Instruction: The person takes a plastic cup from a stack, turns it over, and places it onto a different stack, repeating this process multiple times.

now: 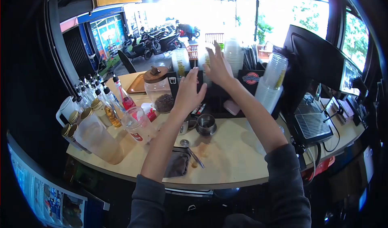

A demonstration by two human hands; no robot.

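Observation:
Both my arms stretch forward over the wooden counter [234, 163]. My right hand [220, 67] is raised at a stack of clear plastic cups [202, 57], its fingers apart and overlapping the stack in this view. Lower and to the left, my left hand [189, 91] points forward with fingers stretched and thumb out, in front of a black cup holder [220, 96]. Further cup stacks stand on either side: one on the left [180, 61], one behind my right hand [234, 52]. A glass jar with a wooden lid [156, 75] stands just left of my left hand.
Near me lie a metal cup [206, 125], a spoon [197, 158] and a dark folded cloth [177, 164]. Syrup bottles [125, 94], a frosted pitcher [97, 137] and a clear jar [137, 125] crowd the left. To the right are tall stacked cups [268, 90], an espresso machine [311, 123] and a monitor [315, 60].

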